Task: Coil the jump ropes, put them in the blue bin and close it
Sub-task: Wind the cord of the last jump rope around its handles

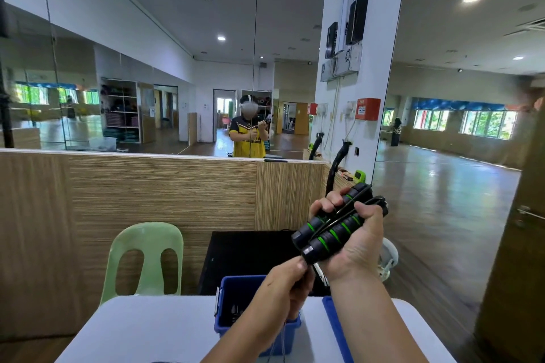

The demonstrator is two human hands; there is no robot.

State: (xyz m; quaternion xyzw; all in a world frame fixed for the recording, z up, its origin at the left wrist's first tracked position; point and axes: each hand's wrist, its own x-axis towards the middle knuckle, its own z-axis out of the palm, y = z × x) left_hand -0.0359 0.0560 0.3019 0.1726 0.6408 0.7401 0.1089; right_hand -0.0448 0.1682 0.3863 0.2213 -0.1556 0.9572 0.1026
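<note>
Resting on white table (141, 330) before mirrored wall (147, 68): open blue bin (244, 278).

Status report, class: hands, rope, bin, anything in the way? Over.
Right hand grips both handles. Left hand pinches the rope below them. Bin open, lid beside it. Nothing blocking the bin.

Your jump rope handles (330, 233) show black foam with bright green stripes. The bin (227, 324) below is deep blue, the table (141, 330) white. That chair (144, 256) is pale green.
</note>
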